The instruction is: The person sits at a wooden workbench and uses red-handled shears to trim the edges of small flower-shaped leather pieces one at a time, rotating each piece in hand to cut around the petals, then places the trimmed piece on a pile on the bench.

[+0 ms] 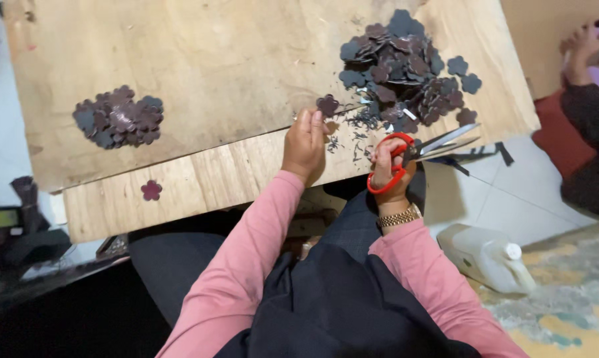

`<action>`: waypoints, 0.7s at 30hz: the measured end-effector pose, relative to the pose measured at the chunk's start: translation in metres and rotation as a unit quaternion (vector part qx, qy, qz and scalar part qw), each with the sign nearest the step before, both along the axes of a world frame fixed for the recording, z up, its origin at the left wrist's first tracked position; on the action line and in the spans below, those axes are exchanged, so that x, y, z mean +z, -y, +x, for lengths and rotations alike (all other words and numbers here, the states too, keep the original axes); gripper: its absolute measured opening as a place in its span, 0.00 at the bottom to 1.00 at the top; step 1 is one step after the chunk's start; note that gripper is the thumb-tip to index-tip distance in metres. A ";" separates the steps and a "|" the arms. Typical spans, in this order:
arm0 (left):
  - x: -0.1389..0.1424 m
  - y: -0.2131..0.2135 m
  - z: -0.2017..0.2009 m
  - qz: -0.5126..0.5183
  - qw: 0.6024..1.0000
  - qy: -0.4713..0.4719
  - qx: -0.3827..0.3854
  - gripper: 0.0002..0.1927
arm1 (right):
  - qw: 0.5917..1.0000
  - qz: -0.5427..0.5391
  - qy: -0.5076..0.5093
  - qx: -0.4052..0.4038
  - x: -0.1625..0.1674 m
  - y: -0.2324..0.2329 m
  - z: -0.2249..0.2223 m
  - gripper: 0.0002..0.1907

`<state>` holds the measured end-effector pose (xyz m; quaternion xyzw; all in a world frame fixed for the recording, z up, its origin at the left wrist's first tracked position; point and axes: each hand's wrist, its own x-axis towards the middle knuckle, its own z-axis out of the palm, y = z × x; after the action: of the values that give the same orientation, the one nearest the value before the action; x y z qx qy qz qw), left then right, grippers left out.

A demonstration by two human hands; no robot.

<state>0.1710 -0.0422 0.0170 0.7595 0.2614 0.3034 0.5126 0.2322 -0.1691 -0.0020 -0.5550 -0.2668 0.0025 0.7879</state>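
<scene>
The person sits over a low plywood board (200, 59), and the left hand (305, 142) pinches one dark flower-shaped cutout (327, 105) between fingertips and thumb, lifting it just off the wood where its edge can be seen all round. The right hand (391, 169) has its fingers curled through the loops of red-handled scissors (419, 151); the blades stand slightly parted and point away to the right, clear of the piece. Tiny dark trimmings (359, 132) lie scattered just beyond the hands, likely what falls from the cutting. A big heap of flower cutouts (405, 66) sits right by the scissors hand, while a smaller, tidier pile (118, 116) lies well apart on the left, which reads as two sorted lots. One maroon flower (151, 190) rests alone near the board's front edge. Beyond the board there is a pale tiled floor, a white plastic jug (488, 255) on its side by a patterned rug, and another person's hand (581, 53) at the far right.
</scene>
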 end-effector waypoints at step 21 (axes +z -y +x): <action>-0.004 -0.042 -0.063 -0.150 0.968 0.168 -0.107 0.12 | 0.968 -0.140 -0.152 0.146 0.050 -0.074 -0.038 0.09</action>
<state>0.1083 -0.0001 0.0126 0.6353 0.1316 0.3274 0.6869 0.1941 -0.0948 0.0480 -0.6078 -0.2190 0.2387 0.7250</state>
